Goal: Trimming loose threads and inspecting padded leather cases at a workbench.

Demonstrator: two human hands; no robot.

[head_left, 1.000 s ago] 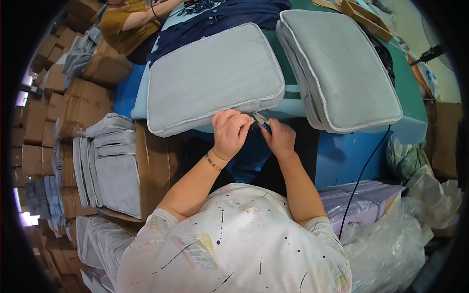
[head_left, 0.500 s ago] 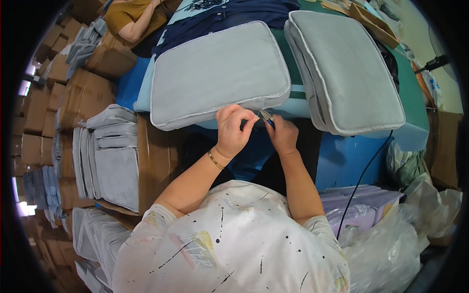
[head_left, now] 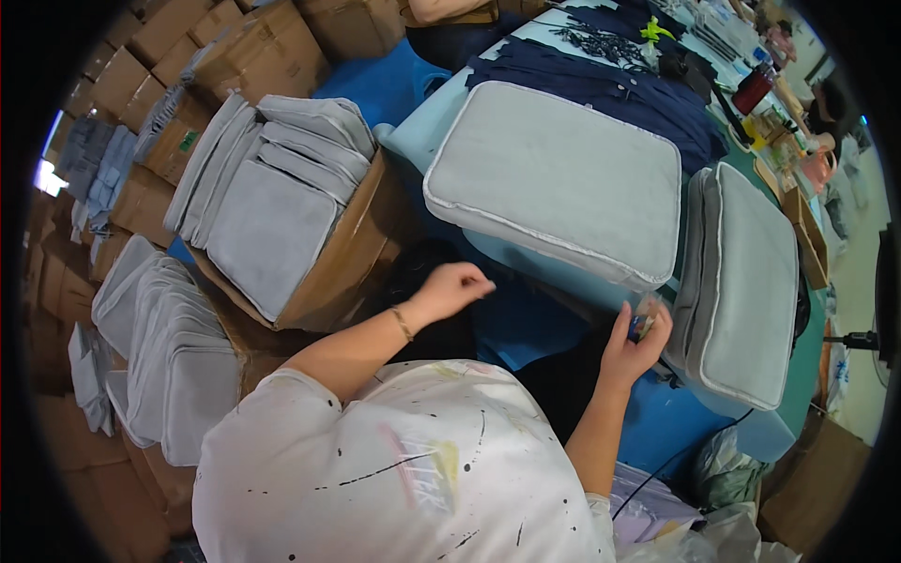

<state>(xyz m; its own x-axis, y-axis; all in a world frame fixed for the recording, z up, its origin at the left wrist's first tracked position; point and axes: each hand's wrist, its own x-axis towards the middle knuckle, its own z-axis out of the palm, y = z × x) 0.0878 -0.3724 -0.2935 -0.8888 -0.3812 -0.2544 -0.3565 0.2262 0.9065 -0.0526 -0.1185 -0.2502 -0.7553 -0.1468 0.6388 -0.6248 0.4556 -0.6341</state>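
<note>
A grey cushion point(head_left: 563, 178) with pale piped edges lies on the table, its near edge in front of me. My left hand point(head_left: 452, 289) is off the cushion, over my lap, with fingertips pinched together; anything between them is too small to see. Near the cushion's front right corner my right hand point(head_left: 636, 342) is closed around small thread snips point(head_left: 640, 326) with a blue handle. Its fingers partly cover the tool. Just right of that hand, more grey cushions point(head_left: 746, 291) lie stacked at the table's edge.
To my left stands an open cardboard box point(head_left: 361, 246) packed with grey cushions, and another pile of grey covers point(head_left: 178, 347) sits nearer. Dark blue cloth point(head_left: 601, 89) lies across the table behind the cushion. A black cable point(head_left: 680, 452) hangs at the right. A co-worker's arm point(head_left: 446, 9) shows at the top.
My hands have parted and left the cushion's near edge, the right one taking the snips rightward. The view has turned left, so the table and cushions appear further right.
</note>
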